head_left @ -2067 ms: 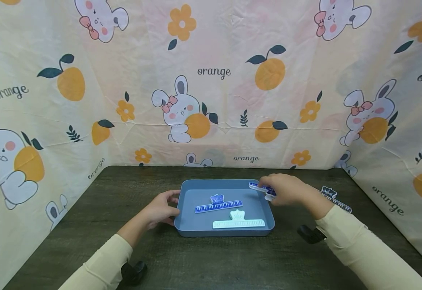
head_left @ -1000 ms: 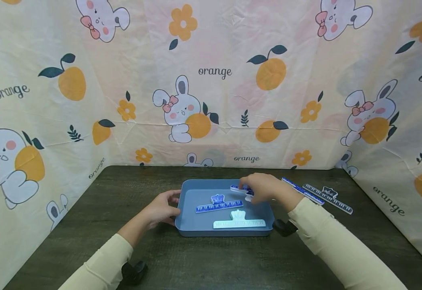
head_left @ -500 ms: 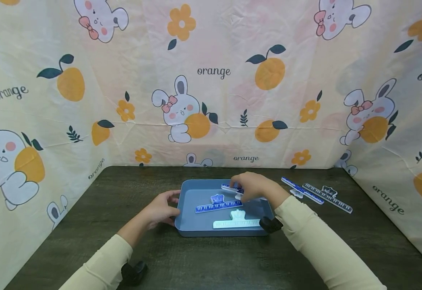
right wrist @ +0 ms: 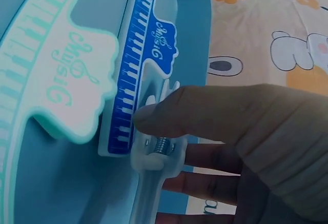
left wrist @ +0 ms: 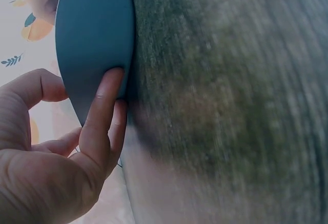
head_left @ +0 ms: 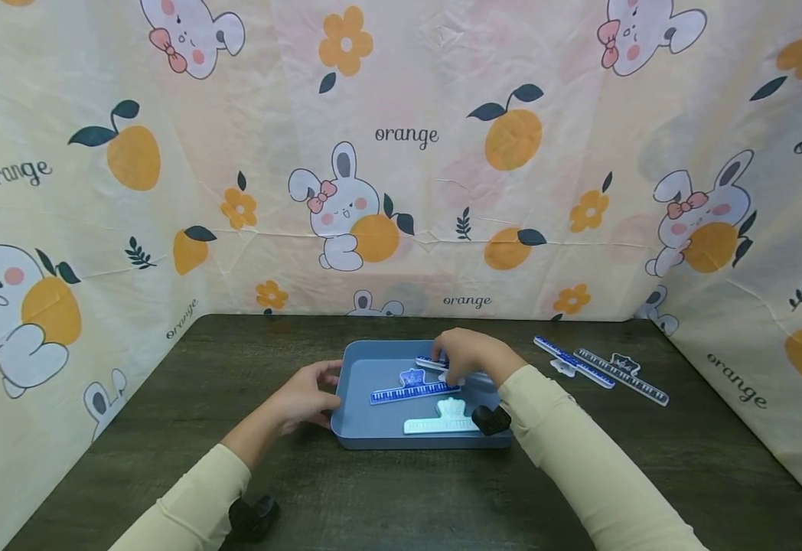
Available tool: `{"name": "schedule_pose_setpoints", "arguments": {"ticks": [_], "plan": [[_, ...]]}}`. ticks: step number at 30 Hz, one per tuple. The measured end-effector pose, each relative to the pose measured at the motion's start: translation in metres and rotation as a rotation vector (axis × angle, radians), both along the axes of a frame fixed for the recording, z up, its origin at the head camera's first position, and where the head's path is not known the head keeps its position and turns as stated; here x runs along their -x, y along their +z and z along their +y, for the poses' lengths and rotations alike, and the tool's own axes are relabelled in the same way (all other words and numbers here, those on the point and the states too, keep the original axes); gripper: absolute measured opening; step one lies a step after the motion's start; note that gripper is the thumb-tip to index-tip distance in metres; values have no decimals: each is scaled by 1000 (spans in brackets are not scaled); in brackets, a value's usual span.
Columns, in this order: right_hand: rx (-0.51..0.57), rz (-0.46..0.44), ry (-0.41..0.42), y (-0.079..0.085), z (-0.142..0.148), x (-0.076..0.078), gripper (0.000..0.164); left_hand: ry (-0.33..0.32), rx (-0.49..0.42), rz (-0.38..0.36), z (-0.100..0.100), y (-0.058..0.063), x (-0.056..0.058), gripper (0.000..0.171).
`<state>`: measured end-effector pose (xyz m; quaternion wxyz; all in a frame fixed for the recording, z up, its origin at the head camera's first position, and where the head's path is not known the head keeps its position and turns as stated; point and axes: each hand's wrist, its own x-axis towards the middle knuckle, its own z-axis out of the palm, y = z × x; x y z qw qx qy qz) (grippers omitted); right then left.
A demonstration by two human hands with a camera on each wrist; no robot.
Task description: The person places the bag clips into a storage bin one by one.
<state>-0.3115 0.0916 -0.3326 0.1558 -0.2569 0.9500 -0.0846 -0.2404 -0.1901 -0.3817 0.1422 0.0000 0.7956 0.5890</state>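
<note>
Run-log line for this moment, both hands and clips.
left hand: holds left end of tray | right hand: pinches clip | lying in tray: blue clip, mint clip | table, right: black clip, another blue clip

Cream long sleeves [head_left: 587, 467], black wrist cameras [head_left: 490, 420]

The tray [head_left: 354, 419] is blue, the mint clip [head_left: 442, 424] piano-key patterned.

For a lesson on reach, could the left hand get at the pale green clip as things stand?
Probably yes, if the left hand releases the tray: the pale green clip looks free from the left; the wrist camera hides only its right end.
</note>
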Motion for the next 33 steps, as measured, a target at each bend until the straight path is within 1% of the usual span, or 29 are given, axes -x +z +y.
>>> {"name": "schedule_pose_setpoints", "arguments": {"ticks": [6, 13, 22, 27, 33], "plan": [[-6, -49, -21, -5, -3, 4, 37, -1, -2, 0, -1, 0, 0, 75], [22, -90, -43, -7, -1, 4, 33, -5, -5, 3, -1, 0, 0, 75], [41, -37, 4, -6, 5, 4, 27, -6, 0, 4, -1, 1, 0, 74], [66, -27, 1, -5, 7, 3, 27, -4, 6, -1, -2, 1, 1, 75], [89, -19, 21, 0, 11, -1, 29, -6, 4, -7, -1, 0, 1, 75]]}}
